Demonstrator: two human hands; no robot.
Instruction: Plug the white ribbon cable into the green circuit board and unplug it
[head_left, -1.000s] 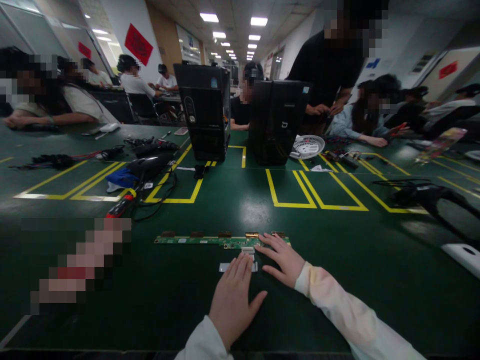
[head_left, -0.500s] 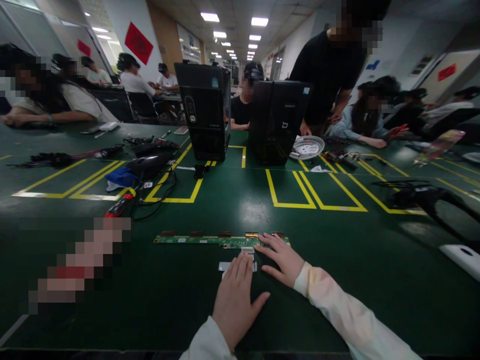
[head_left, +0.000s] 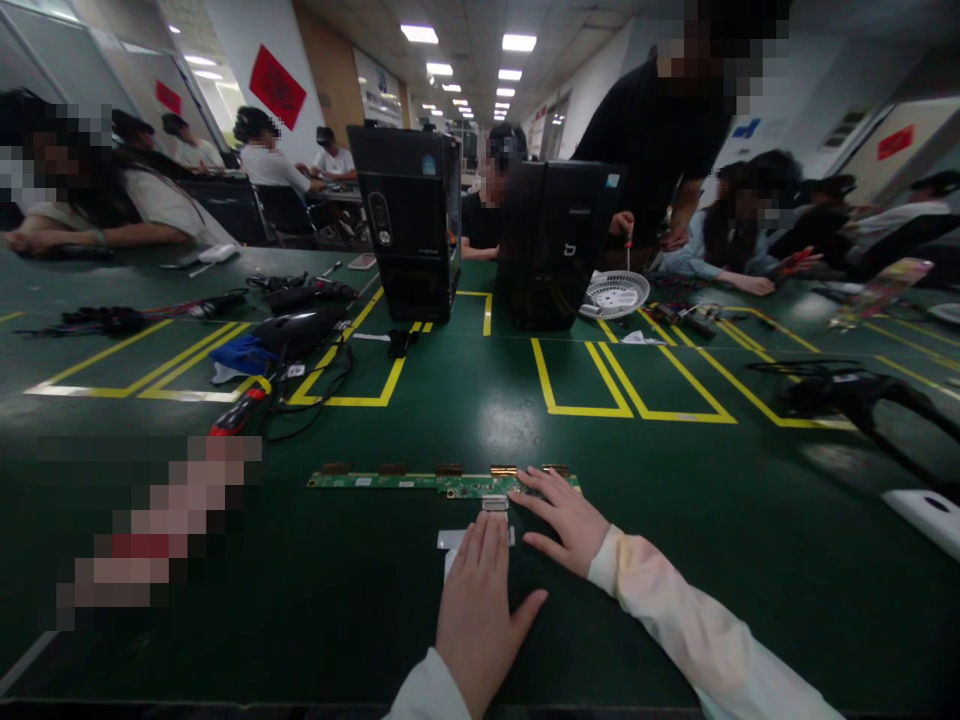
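Note:
A long narrow green circuit board [head_left: 390, 481] lies on the green table in front of me. My right hand [head_left: 564, 520] rests open with spread fingers on the board's right end. Flat on the table just below the board lies my left hand [head_left: 480, 600], open, its fingertips over a small white flat piece [head_left: 450, 540]. A short pale ribbon connector [head_left: 495, 503] joins that piece to the board.
A red-handled screwdriver [head_left: 238, 412] and black cables [head_left: 307, 385] lie at the left. Two black computer towers [head_left: 409, 220] stand at the back beside a white fan grille [head_left: 615, 293]. A standing person in black holds a small tool. A white device [head_left: 926, 515] lies at right.
My left hand has slid back toward me and slightly right, uncovering more of the white piece. The right hand has stayed on the board. The standing person's hand rose.

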